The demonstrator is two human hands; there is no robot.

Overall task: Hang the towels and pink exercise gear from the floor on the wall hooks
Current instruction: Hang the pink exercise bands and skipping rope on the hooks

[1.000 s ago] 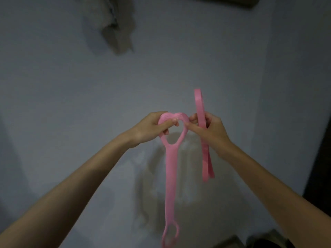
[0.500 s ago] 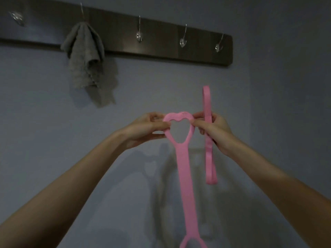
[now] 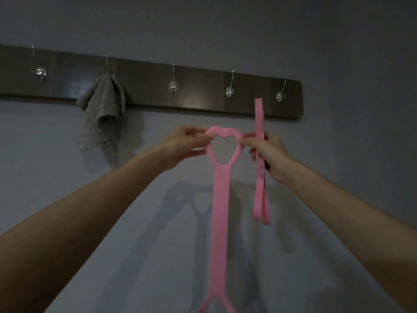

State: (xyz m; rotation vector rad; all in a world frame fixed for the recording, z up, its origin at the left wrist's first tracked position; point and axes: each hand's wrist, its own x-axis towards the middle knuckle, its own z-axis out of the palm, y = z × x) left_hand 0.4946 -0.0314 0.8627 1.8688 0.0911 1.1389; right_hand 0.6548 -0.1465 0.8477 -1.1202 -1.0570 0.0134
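Lifting nearer the free hook (image 3: 229,91), left hand (image 3: 185,143) and right hand (image 3: 268,152) pinch the pink strap (image 3: 222,199) loop open, ready for hanging; the right also grips the pink band (image 3: 259,123).

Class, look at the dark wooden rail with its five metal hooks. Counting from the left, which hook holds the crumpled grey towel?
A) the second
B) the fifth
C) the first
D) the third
A: the crumpled grey towel hangs from the second metal hook from the left end of the dark wooden rail.
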